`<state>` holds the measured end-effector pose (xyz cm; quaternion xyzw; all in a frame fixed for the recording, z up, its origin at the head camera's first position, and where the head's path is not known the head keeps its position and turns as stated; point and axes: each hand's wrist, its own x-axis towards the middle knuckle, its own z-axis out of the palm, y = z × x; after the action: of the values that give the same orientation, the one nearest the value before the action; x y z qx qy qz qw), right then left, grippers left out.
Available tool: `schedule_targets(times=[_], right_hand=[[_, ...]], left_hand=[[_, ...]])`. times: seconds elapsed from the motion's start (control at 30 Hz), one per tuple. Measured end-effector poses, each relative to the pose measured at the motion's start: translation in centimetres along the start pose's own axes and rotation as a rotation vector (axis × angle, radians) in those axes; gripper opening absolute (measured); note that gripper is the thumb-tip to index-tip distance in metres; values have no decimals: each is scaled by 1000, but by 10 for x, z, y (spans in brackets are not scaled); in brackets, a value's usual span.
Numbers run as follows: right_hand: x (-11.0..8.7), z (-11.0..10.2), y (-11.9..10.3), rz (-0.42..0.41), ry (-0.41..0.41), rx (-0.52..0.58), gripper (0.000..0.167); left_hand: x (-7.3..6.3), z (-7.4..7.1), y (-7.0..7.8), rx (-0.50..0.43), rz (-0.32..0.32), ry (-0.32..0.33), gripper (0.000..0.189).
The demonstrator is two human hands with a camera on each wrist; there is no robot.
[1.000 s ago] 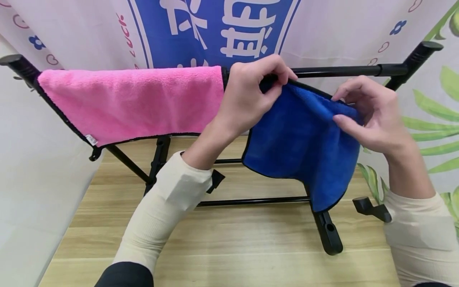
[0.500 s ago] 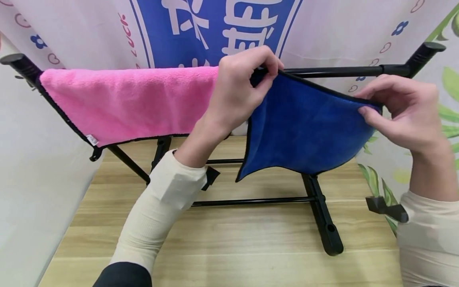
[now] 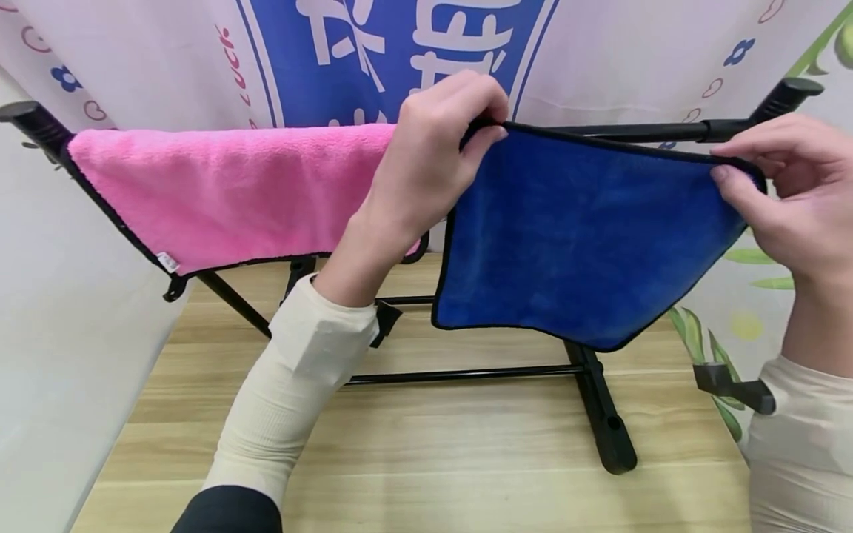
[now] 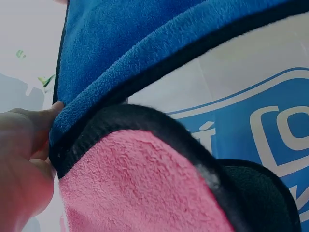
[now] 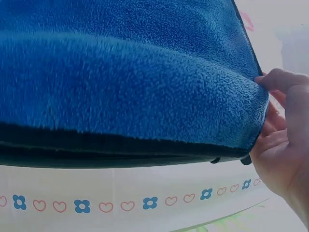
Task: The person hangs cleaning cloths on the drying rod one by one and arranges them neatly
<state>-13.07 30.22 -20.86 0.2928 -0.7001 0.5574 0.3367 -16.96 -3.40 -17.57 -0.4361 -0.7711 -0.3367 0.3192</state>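
A blue plush towel (image 3: 580, 237) with black edging is stretched along the top rail (image 3: 640, 133) of a black rack, hanging down in front of it. Its upper left corner is pinched between thumb and fingers of my left hand (image 3: 426, 148). At the upper right corner, my right hand (image 3: 800, 192) pinches the edge in the same way. A pink towel (image 3: 253, 196), also black-edged, drapes over the left half of the rail. In the left wrist view the pink towel's rounded corner (image 4: 140, 179) lies right beside my left hand (image 4: 24, 164).
The rack's black feet (image 3: 609, 429) and lower crossbar (image 3: 466, 374) stand on a wood-grain surface (image 3: 440, 459). Behind the rail hangs a white curtain (image 3: 620, 59) with a blue printed panel. Leaf-patterned covering is at the right, a pale wall (image 3: 67, 296) at the left.
My right hand has slid right and up along the blue towel's edge to its corner, pulling the towel from bunched to spread. My left hand has shifted slightly left and up with its corner.
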Motion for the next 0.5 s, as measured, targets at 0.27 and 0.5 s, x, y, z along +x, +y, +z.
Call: schedule_targets(times=[0.27,0.5], right_hand=[[4,-10,0,67,140,-290,12],[9,-15,2,87,142,-388,19]], left_hand=[[4,-3,2,75,-13,-47,19],[8,-6,-2,141,-25,6,18]])
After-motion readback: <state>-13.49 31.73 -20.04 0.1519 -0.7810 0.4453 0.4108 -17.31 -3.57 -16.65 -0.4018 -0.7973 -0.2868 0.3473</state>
